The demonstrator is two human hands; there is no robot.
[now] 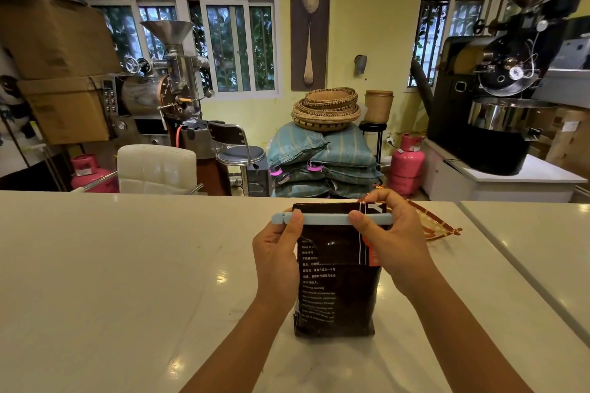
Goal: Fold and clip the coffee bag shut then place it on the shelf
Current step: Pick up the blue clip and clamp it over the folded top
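Head view: clip going onto the folded bag

I see the dark coffee bag (335,284) upright on the white counter (111,265), its top folded under a pale blue bag clip (332,219). My left hand (277,260) and right hand (394,242) pinch the clip's ends. It looks full, soft-sided and glossy; I'd grip the body low.

The white counter (127,265) is wide open on the left of the bag (335,281). On the right, a patterned cloth (437,223) lies just behind it, near a seam (510,265) in the top.
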